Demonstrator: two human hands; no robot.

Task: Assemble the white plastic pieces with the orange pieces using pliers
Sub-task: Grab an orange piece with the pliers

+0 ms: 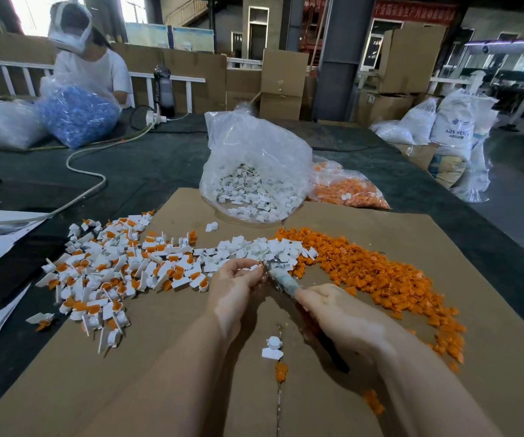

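1. Left hand (pixel 234 287) pinches small white plastic piece (pixel 248 270) at fingertips, above brown cardboard sheet (pixel 159 373)
2. Right hand (pixel 339 313) grips metal pliers with taped handle (pixel 281 279); nose meets the piece
3. Loose orange plastic pieces (pixel 380 272) heaped just right of the hands; assembled white-and-orange parts (pixel 112 272) piled left

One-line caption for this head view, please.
Left hand pinches a white piece at the pliers held by the right hand, between assembled and orange piles.

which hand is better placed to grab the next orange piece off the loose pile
Probably the right hand: the loose orange pile lies just beyond it. But it grips the pliers, and the left hand pinches a white piece, so neither is free.
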